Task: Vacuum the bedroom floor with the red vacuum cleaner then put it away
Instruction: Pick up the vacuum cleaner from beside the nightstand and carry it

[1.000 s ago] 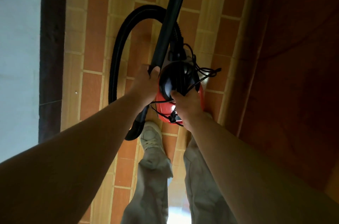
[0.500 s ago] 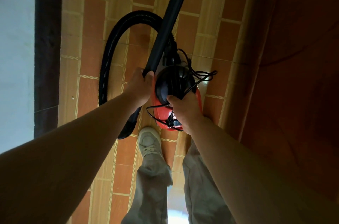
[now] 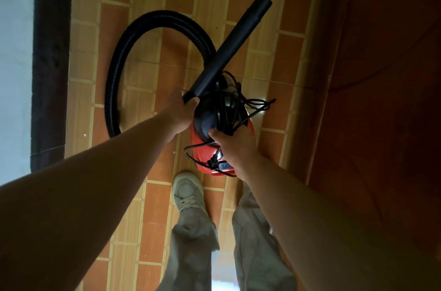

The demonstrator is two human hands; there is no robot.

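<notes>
The red vacuum cleaner (image 3: 202,154) with a black top hangs above the tiled floor, in front of my legs. My right hand (image 3: 235,145) grips its top together with the bundled black power cord (image 3: 250,104). My left hand (image 3: 177,112) holds the lower end of the black rigid tube (image 3: 232,47), which slants up to the right. The black ribbed hose (image 3: 119,69) loops out to the left and back behind the tube. The plug dangles beside the red body.
Orange and tan floor tiles (image 3: 152,195) run underfoot. A dark skirting strip (image 3: 51,64) and a pale wall (image 3: 14,64) line the left side. A brown wooden surface (image 3: 381,76) stands on the right. My white shoe (image 3: 187,193) and light trousers are below.
The tube has tilted further to the right and its open end has come fully into view. The vacuum, hose loop and both hands sit lower and more to the right in the view.
</notes>
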